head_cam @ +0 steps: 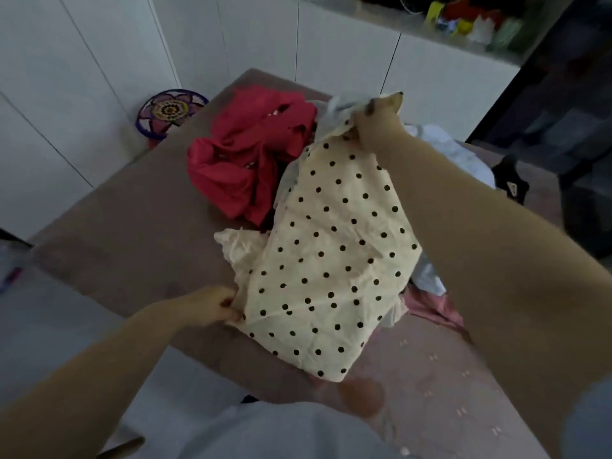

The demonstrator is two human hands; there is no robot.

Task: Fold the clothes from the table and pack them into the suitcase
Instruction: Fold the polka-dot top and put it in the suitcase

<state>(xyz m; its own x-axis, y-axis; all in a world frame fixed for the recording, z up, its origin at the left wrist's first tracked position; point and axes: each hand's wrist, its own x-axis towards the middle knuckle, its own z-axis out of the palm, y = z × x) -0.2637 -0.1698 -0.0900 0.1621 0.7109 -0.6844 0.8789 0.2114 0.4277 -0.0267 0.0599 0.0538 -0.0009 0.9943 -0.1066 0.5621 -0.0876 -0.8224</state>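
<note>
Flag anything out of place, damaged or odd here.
Nothing stands out. The red garment lies crumpled on the table, unfolded as expected; the left hand and right hand hold opposite ends of the cream polka-dot garment.

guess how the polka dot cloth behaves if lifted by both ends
Probably floppy: the polka dot cloth creases and bunches where the left hand and right hand pinch it. Likely light, since pinches alone hold it. Should sag between them.

Room surroundings
A round patterned plate (169, 111) stands by white cabinets (82, 77); colourful clutter (463, 21) sits on a shelf (351, 8).
</note>
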